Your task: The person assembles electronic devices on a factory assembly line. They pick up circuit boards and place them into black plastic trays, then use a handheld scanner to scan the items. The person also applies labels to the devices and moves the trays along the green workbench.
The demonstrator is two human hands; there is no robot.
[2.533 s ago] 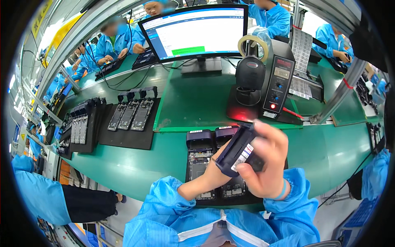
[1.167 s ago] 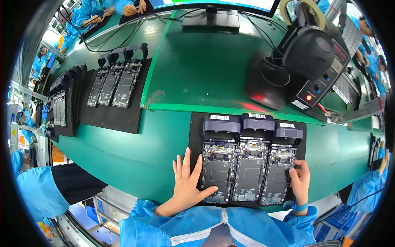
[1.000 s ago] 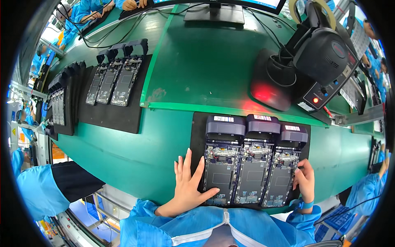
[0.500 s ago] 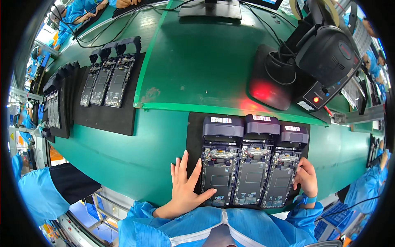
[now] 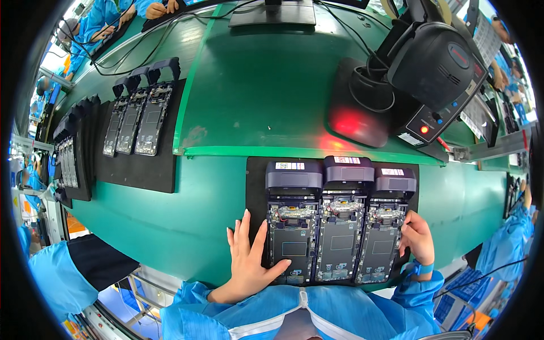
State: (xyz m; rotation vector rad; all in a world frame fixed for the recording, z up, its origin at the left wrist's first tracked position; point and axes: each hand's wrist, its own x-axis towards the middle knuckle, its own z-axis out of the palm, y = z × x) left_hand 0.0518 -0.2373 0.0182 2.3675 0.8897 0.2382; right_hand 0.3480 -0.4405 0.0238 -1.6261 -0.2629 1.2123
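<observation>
Three opened handheld devices lie side by side on a black mat (image 5: 256, 175), each with a dark purple hood at the far end and bare circuit boards. My left hand (image 5: 247, 266) is open at the left device (image 5: 294, 249), its fingers spread over the mat's left edge and its thumb on the device's lower part. Between the outer two is the middle device (image 5: 341, 246), which neither hand touches. My right hand (image 5: 418, 238) is closed, fingers curled against the right edge of the right device (image 5: 378, 247); what it pinches, if anything, is hidden.
Beyond the green tape line stands a black scanner (image 5: 433, 65) on a stand, beside a control box (image 5: 433, 122) with a lit red lamp. More opened devices (image 5: 153, 119) rest on a black mat at the far left. A monitor base (image 5: 272, 16) and cables are at the back. Co-workers sit around.
The whole scene has shifted slightly left in the view. Both hands keep nearly the same places against the devices.
</observation>
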